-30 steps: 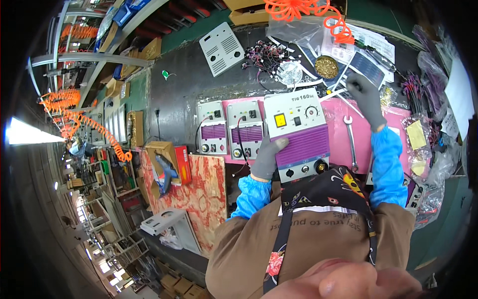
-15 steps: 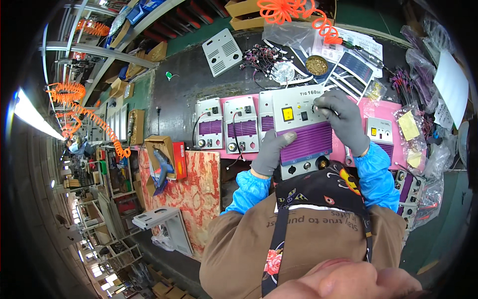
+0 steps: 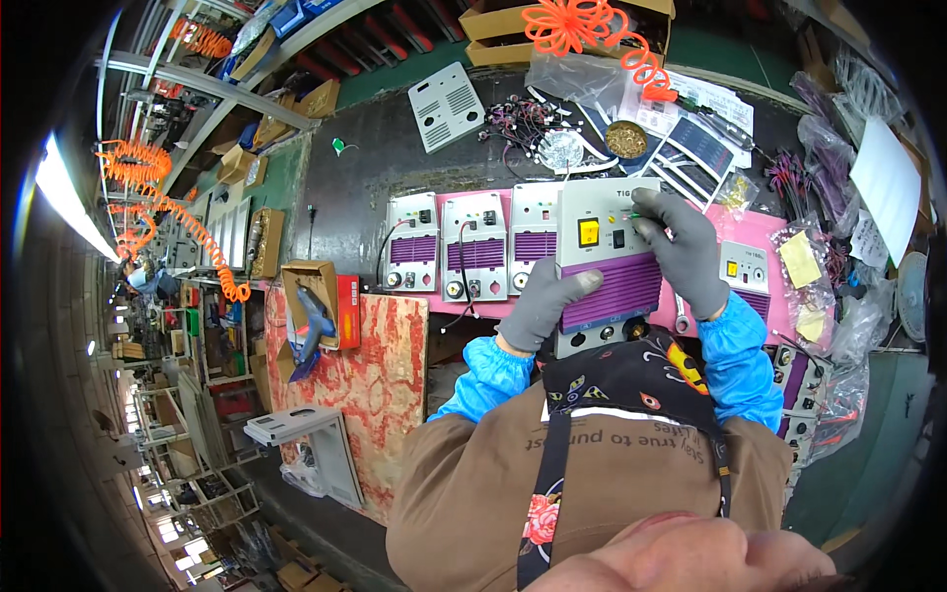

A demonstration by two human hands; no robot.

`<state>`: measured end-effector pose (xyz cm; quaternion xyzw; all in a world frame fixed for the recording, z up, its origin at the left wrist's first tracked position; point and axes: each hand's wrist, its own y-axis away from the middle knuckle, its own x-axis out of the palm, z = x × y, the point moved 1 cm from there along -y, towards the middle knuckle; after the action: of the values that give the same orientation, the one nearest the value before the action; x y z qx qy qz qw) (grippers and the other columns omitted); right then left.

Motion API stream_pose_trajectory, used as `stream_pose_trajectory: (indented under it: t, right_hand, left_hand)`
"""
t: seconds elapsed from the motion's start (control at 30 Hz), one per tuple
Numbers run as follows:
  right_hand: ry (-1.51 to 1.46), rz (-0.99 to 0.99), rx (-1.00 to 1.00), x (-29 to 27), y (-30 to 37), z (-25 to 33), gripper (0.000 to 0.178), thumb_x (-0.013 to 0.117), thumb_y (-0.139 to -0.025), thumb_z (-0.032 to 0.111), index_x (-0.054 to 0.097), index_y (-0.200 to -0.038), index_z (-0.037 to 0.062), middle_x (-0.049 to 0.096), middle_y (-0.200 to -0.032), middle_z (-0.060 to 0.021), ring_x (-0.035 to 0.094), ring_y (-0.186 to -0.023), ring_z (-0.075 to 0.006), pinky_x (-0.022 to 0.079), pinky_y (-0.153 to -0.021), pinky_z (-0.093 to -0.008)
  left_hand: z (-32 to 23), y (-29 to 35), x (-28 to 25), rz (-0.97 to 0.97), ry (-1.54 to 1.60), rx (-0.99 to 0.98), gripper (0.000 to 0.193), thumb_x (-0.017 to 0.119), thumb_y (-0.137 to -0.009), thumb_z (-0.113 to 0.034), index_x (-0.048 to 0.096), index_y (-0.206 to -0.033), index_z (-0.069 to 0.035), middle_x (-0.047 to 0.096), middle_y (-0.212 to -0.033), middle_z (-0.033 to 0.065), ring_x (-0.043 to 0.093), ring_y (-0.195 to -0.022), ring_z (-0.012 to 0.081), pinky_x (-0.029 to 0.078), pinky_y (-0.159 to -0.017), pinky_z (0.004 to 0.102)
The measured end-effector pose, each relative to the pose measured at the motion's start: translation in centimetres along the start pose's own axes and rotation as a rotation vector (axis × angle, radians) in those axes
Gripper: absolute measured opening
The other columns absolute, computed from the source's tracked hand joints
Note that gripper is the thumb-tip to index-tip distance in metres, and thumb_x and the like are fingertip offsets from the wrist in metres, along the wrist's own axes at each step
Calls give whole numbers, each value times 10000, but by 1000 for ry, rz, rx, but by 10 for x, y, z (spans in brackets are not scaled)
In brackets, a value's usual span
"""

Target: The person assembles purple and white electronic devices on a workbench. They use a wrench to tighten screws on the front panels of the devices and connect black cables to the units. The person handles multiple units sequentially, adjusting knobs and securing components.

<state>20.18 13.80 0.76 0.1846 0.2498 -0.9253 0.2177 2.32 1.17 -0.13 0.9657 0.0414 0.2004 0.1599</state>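
Observation:
A white-and-purple equipment front panel (image 3: 617, 286) is tilted up in front of my chest. It has a yellow switch, a small black switch, a purple slatted lower half and round sockets at the bottom. My left hand (image 3: 541, 306), in a grey glove, grips its left edge with the thumb across the front. My right hand (image 3: 683, 247), also gloved, has its fingers bent together at the panel's upper right. Whatever lies between those fingertips is hidden. Similar panels stand to the left: one panel (image 3: 411, 247), a second panel (image 3: 475, 247) and a third panel (image 3: 535, 232).
Another panel (image 3: 745, 276) lies right on the pink mat (image 3: 725, 229). Beyond are a grey vented plate (image 3: 446, 107), a wire bundle (image 3: 518, 123), a dish of small brass parts (image 3: 625, 140) and an orange coiled hose (image 3: 646, 74). A blue glue gun (image 3: 314, 326) sits in a box at left.
The held panel has shifted slightly right and turned, and its upper right is now more covered by my right hand. My left hand keeps its grip. The whole view has shifted slightly.

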Motion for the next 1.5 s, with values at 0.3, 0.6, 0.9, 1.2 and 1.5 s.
stream_pose_trajectory:
  t: [0.3,0.6,0.9,1.2,1.5]
  right_hand:
    - [284,-103,-256,9,5,9,548,663,-738,-72,643,-1260,93,618,-772,-69,621,-717,-251,510,-631,-364]
    - [658,-69,-416,12,12,18,543,614,-784,31,578,-1324,80,653,-952,-52,620,-882,-239,501,-742,-351]
    - [639,-185,-254,24,23,-3,470,602,-889,123,542,-1353,82,636,-1183,-109,619,-973,-277,503,-798,-387]
    - [902,268,608,21,197,-143,505,647,-866,166,480,-1341,119,634,-971,-152,629,-902,-347,522,-730,-484]
    - [836,228,749,33,182,-136,388,692,-807,201,517,-1129,76,645,-986,-196,659,-912,-383,532,-751,-500]
  left_hand:
    - [-5,3,4,48,-61,-6,547,723,-869,-232,557,-1317,35,656,-1211,118,633,-1058,180,494,-942,336]
    - [-4,2,6,80,-89,54,472,726,-886,-236,608,-1277,0,684,-1130,88,637,-1002,146,512,-880,318]
    - [9,-10,-15,-15,54,6,454,669,-889,-174,586,-1288,26,681,-1138,101,645,-1006,162,516,-896,321]
    - [29,-11,-39,-123,186,-39,428,650,-898,-162,592,-1276,29,676,-1151,104,648,-993,166,514,-901,319]
    - [28,-17,-38,-61,203,-50,449,648,-902,-161,567,-1299,31,666,-1169,114,642,-1029,181,509,-926,341]
